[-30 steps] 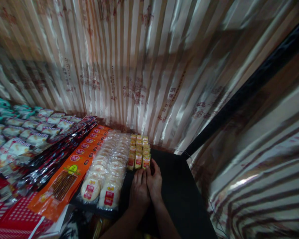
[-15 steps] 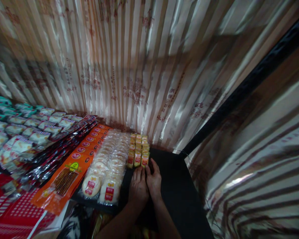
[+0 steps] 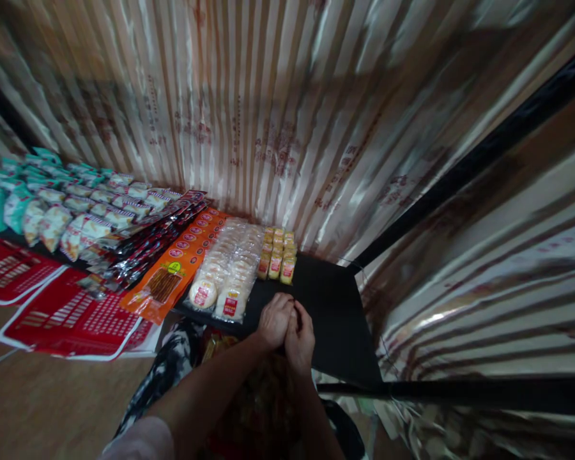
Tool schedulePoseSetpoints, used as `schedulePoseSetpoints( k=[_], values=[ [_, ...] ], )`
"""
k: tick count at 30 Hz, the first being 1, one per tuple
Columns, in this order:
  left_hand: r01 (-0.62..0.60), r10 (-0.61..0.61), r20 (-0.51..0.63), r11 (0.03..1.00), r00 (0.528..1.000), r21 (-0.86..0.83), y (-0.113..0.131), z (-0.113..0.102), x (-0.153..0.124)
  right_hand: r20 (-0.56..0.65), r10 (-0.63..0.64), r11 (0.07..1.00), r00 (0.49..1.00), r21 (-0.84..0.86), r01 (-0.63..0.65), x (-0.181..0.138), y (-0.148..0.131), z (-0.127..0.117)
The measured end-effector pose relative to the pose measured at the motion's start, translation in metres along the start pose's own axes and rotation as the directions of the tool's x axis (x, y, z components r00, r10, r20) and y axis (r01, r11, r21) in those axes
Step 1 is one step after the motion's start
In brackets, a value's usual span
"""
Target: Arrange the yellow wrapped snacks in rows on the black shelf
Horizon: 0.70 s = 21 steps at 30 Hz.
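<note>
My left hand [image 3: 275, 319] and my right hand [image 3: 300, 335] are drawn together above the black shelf [image 3: 338, 319], touching, with their fingers curled in. Whatever they hold, if anything, is hidden. Just beyond them, several small yellow packets [image 3: 275, 262] stand in short rows at the back of the shelf, apart from my fingers. To the left of those lie two long rows of round white crackers in clear wrappers [image 3: 234, 275] with red labels. Low between my forearms, packaged items [image 3: 263, 396] show dimly.
Farther left lie an orange snack package [image 3: 172, 275], dark packets [image 3: 158, 236], and white and teal bags [image 3: 76, 217]. Red printed sheets [image 3: 71, 319] hang along the front edge. A black post [image 3: 441, 185] slants up at the right, before striped sheeting [image 3: 278, 108].
My hands have come back from the yellow packets toward the shelf's front and curled closer together. The view has tilted down, showing more floor and the shelf's lower right edge.
</note>
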<state>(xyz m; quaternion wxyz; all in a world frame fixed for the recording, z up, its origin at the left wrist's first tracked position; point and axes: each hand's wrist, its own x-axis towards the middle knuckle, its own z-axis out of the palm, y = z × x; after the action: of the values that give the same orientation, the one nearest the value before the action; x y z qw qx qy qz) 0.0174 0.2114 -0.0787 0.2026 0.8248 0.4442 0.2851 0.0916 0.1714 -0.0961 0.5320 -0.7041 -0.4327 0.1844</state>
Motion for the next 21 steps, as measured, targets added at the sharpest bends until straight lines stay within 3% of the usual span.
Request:
schedulePoseSetpoints(
  k=[4, 8, 11, 14, 17, 21],
  values=[
    [-0.013, 0.011, -0.015, 0.994, 1.0, -0.105, 0.015, -0.009, -0.031, -0.016, -0.094, 0.995, 0.995, -0.017, 0.094, -0.029, -0.011, -0.018],
    [0.032, -0.043, -0.055, 0.982, 0.998, -0.187, 0.02, -0.02, -0.08, 0.057, -0.163, 0.985, 0.985, -0.048, 0.165, -0.069, -0.016, -0.028],
    [0.031, -0.035, -0.012, 0.975, 0.999, -0.218, 0.01, -0.025, -0.123, 0.145, -0.107, 0.988, 0.984, -0.097, 0.122, -0.101, -0.008, -0.027],
    [0.143, -0.128, 0.086, 0.968, 0.988, -0.205, -0.011, -0.023, -0.161, 0.311, -0.068, 0.986, 0.948, -0.122, 0.111, -0.126, 0.009, -0.02],
    [0.331, -0.299, 0.236, 0.937, 0.925, -0.111, -0.034, -0.019, -0.184, 0.47, -0.009, 0.976, 0.882, -0.19, 0.111, -0.142, 0.027, -0.009],
    [0.53, -0.501, 0.299, 0.848, 0.812, -0.018, -0.057, -0.012, -0.188, 0.46, 0.005, 0.966, 0.888, -0.231, 0.114, -0.144, 0.046, 0.006]
  ],
)
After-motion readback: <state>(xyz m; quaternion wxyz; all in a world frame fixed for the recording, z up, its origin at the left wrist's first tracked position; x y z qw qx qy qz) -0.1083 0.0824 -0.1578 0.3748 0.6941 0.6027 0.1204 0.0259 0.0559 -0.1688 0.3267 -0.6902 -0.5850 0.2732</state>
